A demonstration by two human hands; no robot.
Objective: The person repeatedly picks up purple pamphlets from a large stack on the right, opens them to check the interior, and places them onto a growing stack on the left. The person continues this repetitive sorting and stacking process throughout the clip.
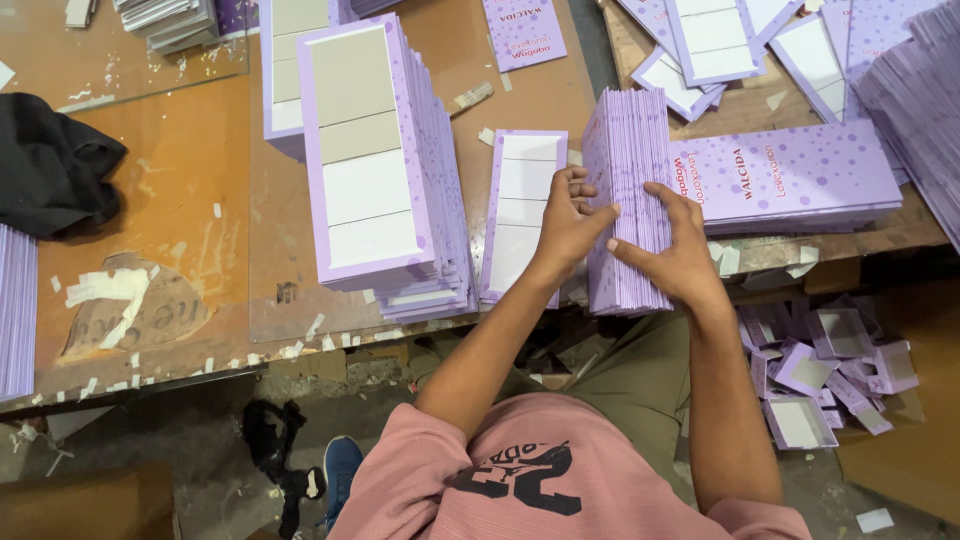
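Both hands clamp an upright pack of thin lilac cardboard sheets (628,200) standing on edge at the near edge of the worn orange wooden table (180,190). Left hand (570,222) presses its left face, right hand (680,250) its right, fingers flat. Just left lies a flat lilac-bordered white-panelled card (520,205), then a tall stack of like cards (375,160). Small folded lilac boxes (820,365) litter the floor below.
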